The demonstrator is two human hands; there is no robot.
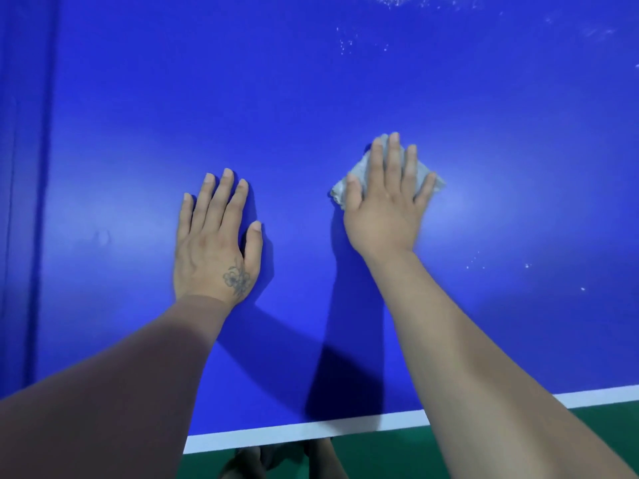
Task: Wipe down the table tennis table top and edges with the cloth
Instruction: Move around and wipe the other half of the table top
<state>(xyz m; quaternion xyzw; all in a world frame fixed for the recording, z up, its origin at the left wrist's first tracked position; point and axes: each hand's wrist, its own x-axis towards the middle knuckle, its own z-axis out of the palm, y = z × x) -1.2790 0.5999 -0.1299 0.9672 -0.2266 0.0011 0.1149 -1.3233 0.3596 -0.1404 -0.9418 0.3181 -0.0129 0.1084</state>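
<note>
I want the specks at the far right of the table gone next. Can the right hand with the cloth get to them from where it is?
Probably yes. The right hand presses the cloth flat on the table top, and only bare blue surface lies between it and the white specks to its right.

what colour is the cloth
Pale grey, seen in the head view: the cloth lies flat under the right hand on the blue table.

Green floor [397, 454] below; soft overhead light glare.
</note>
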